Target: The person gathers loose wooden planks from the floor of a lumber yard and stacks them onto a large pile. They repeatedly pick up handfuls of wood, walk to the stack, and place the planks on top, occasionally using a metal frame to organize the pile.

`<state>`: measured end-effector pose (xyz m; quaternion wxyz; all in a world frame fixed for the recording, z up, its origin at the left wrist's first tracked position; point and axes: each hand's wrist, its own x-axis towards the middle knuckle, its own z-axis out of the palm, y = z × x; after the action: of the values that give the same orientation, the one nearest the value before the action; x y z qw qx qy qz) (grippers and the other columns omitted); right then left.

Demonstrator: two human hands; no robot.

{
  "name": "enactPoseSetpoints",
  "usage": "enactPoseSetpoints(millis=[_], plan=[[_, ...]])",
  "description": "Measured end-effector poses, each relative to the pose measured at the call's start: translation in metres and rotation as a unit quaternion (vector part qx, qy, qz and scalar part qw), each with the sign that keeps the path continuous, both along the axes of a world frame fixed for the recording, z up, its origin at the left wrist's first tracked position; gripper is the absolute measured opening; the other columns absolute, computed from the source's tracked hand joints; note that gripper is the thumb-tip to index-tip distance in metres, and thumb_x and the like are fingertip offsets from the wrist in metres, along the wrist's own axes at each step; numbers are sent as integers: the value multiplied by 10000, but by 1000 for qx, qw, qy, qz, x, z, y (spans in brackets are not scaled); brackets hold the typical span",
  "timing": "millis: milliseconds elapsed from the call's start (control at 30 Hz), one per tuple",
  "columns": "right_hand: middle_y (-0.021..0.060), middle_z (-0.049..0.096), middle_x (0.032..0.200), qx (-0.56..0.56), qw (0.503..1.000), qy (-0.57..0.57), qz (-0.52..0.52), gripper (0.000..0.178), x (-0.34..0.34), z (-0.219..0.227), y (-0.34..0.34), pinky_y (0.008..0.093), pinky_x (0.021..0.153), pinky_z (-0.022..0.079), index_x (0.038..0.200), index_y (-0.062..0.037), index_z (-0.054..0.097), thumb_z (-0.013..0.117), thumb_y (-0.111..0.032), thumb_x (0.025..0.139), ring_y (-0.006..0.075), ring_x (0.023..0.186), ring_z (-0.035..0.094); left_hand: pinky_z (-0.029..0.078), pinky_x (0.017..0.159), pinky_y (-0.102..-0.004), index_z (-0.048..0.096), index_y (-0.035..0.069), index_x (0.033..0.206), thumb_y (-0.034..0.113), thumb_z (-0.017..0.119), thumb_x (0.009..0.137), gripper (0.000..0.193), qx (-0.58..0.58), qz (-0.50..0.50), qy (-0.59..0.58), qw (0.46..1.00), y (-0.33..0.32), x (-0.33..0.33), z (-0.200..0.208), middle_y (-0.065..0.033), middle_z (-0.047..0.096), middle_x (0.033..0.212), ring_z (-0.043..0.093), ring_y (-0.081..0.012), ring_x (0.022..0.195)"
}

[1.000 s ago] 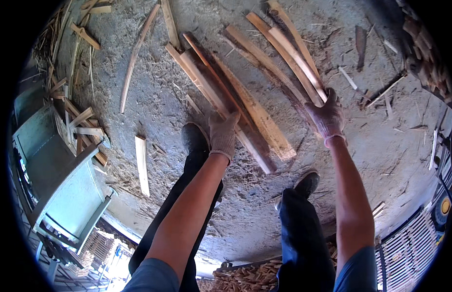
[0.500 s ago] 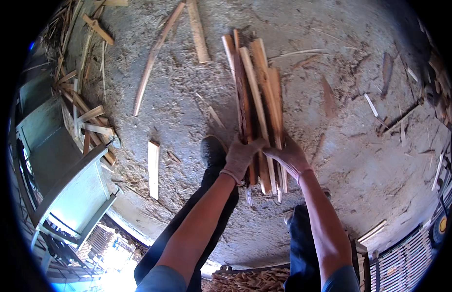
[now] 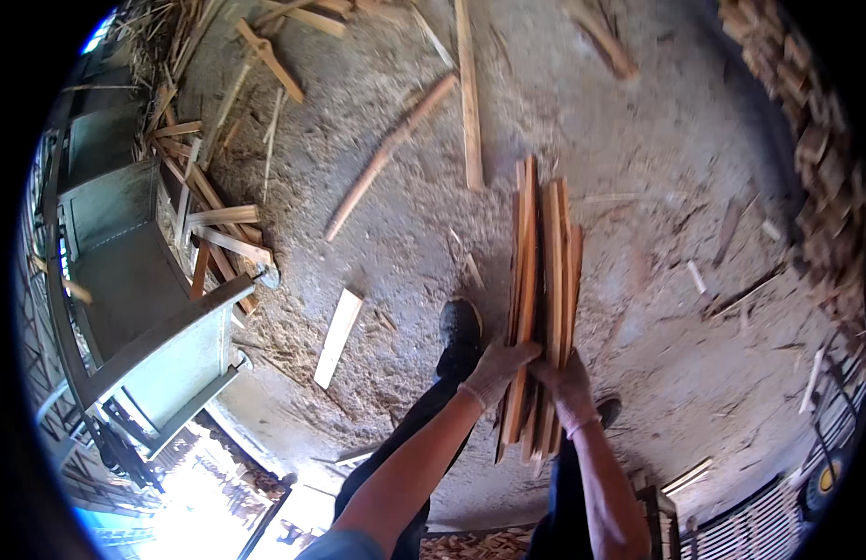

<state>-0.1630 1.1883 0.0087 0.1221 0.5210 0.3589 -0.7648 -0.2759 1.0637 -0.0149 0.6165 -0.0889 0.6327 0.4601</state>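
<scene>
Head: wooden slats point(image 3: 556, 271), knit-gloved hands point(image 3: 499, 371)

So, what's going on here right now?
The person's gloved left grip and right grip clasp a bundle of long wooden strips from either side. I can't tell whether the bundle's far end touches the floor. A short pale board lies loose to the left, and more wood pieces lie heaped beside a metal frame.
</scene>
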Motion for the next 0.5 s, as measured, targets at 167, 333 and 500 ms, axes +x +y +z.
enactPoseSetpoints(millis=[167,333,500], plan=[[61,678,1190,17,998,25,-52,502,-74,118,19,322,967,502,1343,-24,568,744,-111,881,167,1092,637,529,809,-325,704,-20,1156,261,759,878,399,-60,57,-35,996,25,-59,101,-59,717,1006,655,-149,913],[57,674,1214,-58,987,51,-144,487,-166,162,41,311,933,529,1355,-37,561,707,-12,891,155,1064,650,527,812,-337,686,-21,1184,297,757,887,441,-114,-89,54,988,80,-187,197,-49,690,1002,623,-153,907],[45,667,1188,-66,985,62,-148,500,-245,155,60,302,904,525,1323,-48,560,761,-58,865,147,1039,642,532,800,-306,667,-16,1199,281,740,892,434,-30,-8,16,999,96,-266,175,-38,684,1034,626,-134,915]])
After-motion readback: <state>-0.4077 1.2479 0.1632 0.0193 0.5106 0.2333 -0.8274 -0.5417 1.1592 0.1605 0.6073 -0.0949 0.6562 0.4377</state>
